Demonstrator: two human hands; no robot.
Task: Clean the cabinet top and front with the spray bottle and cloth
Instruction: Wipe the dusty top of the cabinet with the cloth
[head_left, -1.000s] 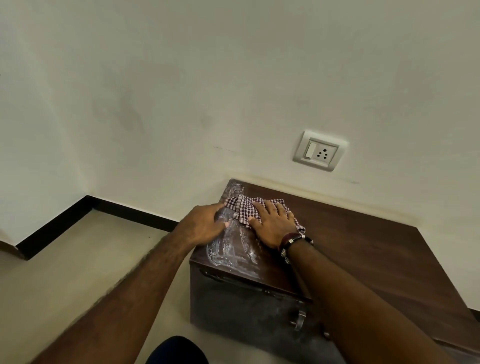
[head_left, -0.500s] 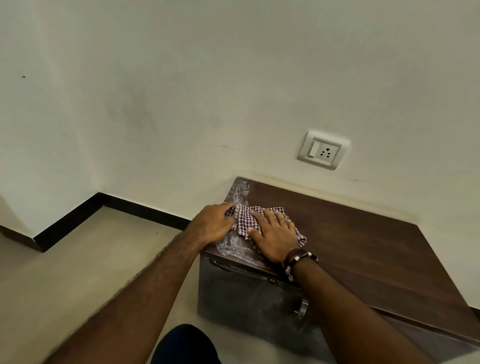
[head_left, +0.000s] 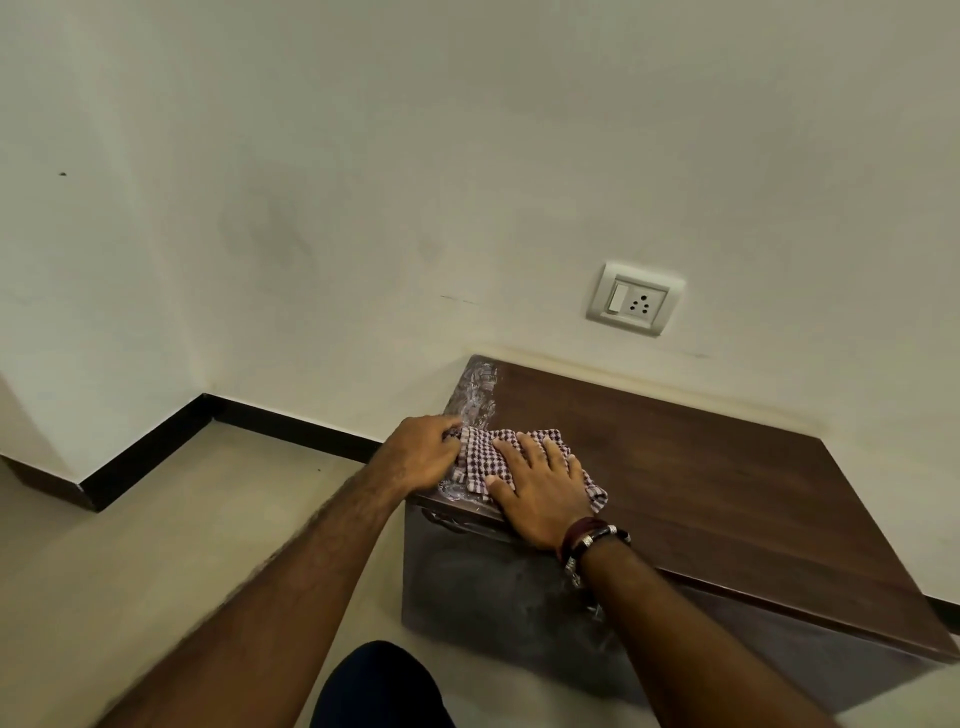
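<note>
1 checked cloth (head_left: 491, 460) lies on the left end of the cabinet (head_left: 701, 467) top, close to the front edge. It is red-and-white, crumpled into folds, and 2 hands are on it. The right hand (head_left: 540, 493) lies flat over the cloth's right half, its fingers (head_left: 511, 452) straight and slightly apart, pressing down, with the thumb out along the cloth's near edge. The left hand (head_left: 418, 452) sits at the left edge of the top, fingers curled together; its fingertips touch the cloth's left corner, but whether they pinch the fabric cannot be told from this angle.

A wet, streaky film (head_left: 478, 387) runs along the left end of the dark wooden top, from the back corner down to the cloth. The rest of the top, to the right, looks dry and matte. The cabinet's front (head_left: 493, 587) shows a greyish smeared haze below the hands.

The right wrist carries 2 bands (head_left: 595, 535): 1 dark red, 1 black with metal fittings.

The cabinet stands against a cream wall (head_left: 363, 182). On that wall, above the cabinet's back edge, is 1 socket plate (head_left: 635, 299) with 1 switch and 1 outlet. A black skirting strip (head_left: 280, 428) runs along the base of the wall to the left, above a beige floor (head_left: 182, 519). 1 dark-clothed knee (head_left: 376, 686) shows at the bottom edge.
</note>
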